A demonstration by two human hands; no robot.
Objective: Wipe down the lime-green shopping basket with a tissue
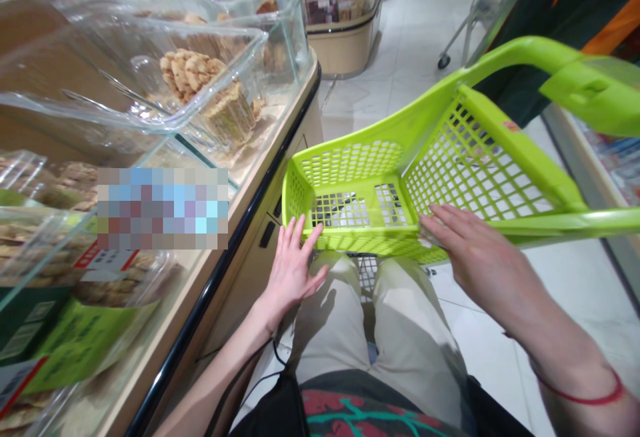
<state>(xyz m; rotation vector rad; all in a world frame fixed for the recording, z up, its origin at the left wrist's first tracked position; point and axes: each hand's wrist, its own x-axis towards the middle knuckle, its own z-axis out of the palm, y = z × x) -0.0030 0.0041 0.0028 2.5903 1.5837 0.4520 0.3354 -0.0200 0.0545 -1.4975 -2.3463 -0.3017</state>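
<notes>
A bright green shopping cart basket (360, 240) with latticed walls stands in front of my legs, its inside bare. My left hand (295, 267) is at the near left corner of its rim, fingers spread and holding nothing. Across the near rim, towards the right, lies my right hand (477, 250), its fingers together. A small pale crumpled bit (425, 231) shows under those fingertips; its kind is unclear, and the thumb is hidden.
Along the left runs a display counter with a black edge rail (215, 283). On it are a clear bin (240, 43) of brown clustered snacks (190, 71), metal tongs (133, 93) and packaged goods (95, 330). Another counter (340, 47) stands ahead; a caster wheel (443, 61) is at upper right.
</notes>
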